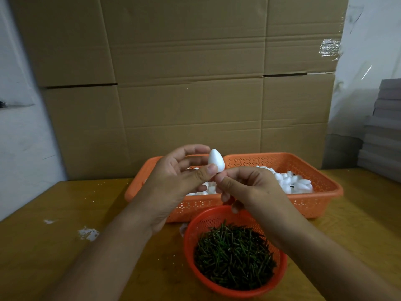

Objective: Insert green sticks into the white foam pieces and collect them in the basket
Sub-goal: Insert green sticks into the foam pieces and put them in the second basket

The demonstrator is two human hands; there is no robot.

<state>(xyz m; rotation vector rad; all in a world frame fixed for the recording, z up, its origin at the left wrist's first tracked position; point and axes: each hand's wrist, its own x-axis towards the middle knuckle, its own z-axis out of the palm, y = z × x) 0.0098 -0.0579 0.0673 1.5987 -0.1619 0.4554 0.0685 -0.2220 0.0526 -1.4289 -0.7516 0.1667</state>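
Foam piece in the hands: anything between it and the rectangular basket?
Nothing visible. The foam piece, pinched by the left hand with the right hand at its base, is up in front of the open-topped basket. The round basket of sticks sits nearer, off that path.

Green stick, if any, is hidden inside the right hand [249, 187] pinch under the foam egg [216, 160]; can't tell. Both hands cover the rectangular basket [321, 200] middle and much of its foam pieces [295, 183]. Right forearm covers the round basket [217, 287] right rim. Grey stack [384, 127] is cut off at the right edge.
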